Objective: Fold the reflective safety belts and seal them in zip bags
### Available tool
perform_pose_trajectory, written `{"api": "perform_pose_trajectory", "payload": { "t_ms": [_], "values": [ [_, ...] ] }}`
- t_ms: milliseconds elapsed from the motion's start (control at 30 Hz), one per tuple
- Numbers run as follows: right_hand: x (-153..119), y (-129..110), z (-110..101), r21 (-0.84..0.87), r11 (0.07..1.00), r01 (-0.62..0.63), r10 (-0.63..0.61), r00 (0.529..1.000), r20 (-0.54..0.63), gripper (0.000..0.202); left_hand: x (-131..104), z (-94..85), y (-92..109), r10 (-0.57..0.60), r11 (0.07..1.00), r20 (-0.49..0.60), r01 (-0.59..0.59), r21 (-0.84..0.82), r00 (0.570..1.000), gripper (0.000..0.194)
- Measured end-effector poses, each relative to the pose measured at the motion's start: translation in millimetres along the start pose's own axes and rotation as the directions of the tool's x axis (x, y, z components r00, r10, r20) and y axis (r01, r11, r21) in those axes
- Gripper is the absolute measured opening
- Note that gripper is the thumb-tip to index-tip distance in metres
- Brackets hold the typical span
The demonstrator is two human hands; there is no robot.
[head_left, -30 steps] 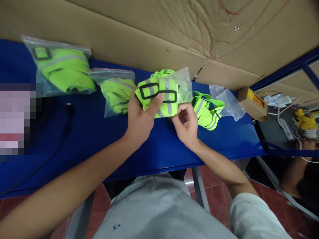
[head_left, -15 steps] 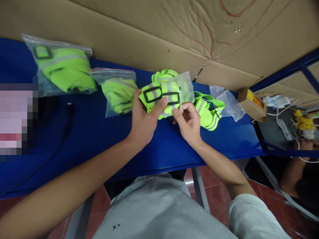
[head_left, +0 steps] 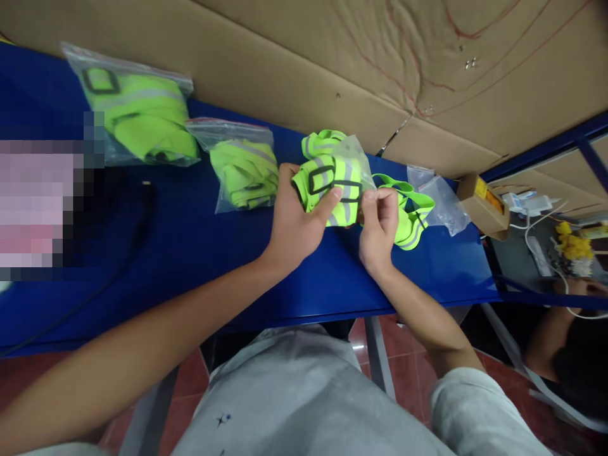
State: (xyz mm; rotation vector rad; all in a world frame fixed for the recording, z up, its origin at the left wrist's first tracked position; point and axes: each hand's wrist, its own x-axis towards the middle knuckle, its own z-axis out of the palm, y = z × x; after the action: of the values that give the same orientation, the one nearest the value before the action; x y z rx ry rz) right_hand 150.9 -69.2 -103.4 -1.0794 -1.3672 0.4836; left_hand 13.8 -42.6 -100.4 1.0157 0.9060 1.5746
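Over the blue table [head_left: 228, 272], close to its back edge, I see from here the green strap bundle [head_left: 338, 171]. My left hand [head_left: 301, 221] holds it, thumb on front; my right hand [head_left: 380, 221], fingers narrow, pinches the clear bag [head_left: 361, 158] beside it.

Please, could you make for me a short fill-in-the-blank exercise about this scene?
The left hand holds a strap bundle showing ____ black buckles.
The right hand pinches a bag made of clear ____.
The table is coloured ____.
In the picture, two packed bags lie to the ____ of the left hand.

Missing words: two; plastic; blue; left.
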Motion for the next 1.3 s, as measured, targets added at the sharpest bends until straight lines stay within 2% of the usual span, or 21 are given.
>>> {"api": "perform_pose_trajectory", "payload": {
  "t_ms": [67,200,300,400,500,567,667,733,833,967,1067,1167,1233,1300],
  "values": [
    [-1,0,-2,-0.097,0.989,0.113,-0.109,0.993,0.049,0.015,2,-0.6,0,-0.015,0.999,-0.011,0.014,-0.037,1.000,0.046],
    [-2,1,-5,-0.269,0.904,0.332,-0.273,0.933,0.235,0.010,12,-3.2,3,-0.004,0.991,-0.093,-0.008,-0.133,0.996,0.046],
    [2,2,-6,-0.306,0.878,0.367,-0.274,0.911,0.308,0.008,19,-5.4,11,-0.080,0.970,-0.102,0.053,-0.237,0.992,0.040],
    [7,0,-7,-0.280,0.873,0.400,-0.279,0.879,0.386,0.007,22,-8.1,21,-0.214,0.925,-0.042,0.188,-0.331,0.976,0.036],
    [9,-3,-7,-0.251,0.869,0.426,-0.305,0.861,0.407,0.007,25,-9.2,27,-0.284,0.882,0.001,0.261,-0.393,0.959,0.029],
    [9,-5,-6,-0.252,0.869,0.426,-0.306,0.862,0.403,0.012,25,-7.9,29,-0.314,0.861,0.000,0.285,-0.421,0.949,0.023],
    [9,-4,-7,-0.272,0.889,0.368,-0.279,0.907,0.314,0.010,22,-3.8,31,-0.333,0.838,0.056,0.322,-0.441,0.941,0.019],
    [8,-3,-8,-0.274,0.910,0.311,-0.250,0.939,0.236,0.013,17,-0.5,31,-0.311,0.828,0.130,0.335,-0.449,0.942,0.021],
    [5,-2,-10,-0.281,0.923,0.263,-0.226,0.962,0.156,0.019,7,3.9,30,-0.308,0.823,0.198,0.365,-0.436,0.931,0.030],
    [7,-2,-12,-0.281,0.933,0.224,-0.217,0.975,0.054,0.021,1,6.5,26,-0.346,0.818,0.193,0.396,-0.417,0.918,0.036],
    [12,1,-11,-0.234,0.955,0.182,-0.165,0.982,0.088,0.019,4,4.5,20,-0.364,0.807,0.150,0.391,-0.442,0.919,0.035],
    [15,5,-11,-0.186,0.969,0.162,-0.127,0.974,0.188,0.019,11,-0.6,14,-0.366,0.804,0.146,0.392,-0.447,0.919,0.034],
    [15,7,-13,-0.144,0.977,0.159,-0.116,0.956,0.269,0.021,17,-4.5,11,-0.375,0.806,0.174,0.413,-0.425,0.911,0.031],
    [16,6,-15,-0.111,0.983,0.143,-0.101,0.944,0.315,0.020,21,-7.2,9,-0.392,0.800,0.249,0.462,-0.383,0.886,0.029]
  ]
}}
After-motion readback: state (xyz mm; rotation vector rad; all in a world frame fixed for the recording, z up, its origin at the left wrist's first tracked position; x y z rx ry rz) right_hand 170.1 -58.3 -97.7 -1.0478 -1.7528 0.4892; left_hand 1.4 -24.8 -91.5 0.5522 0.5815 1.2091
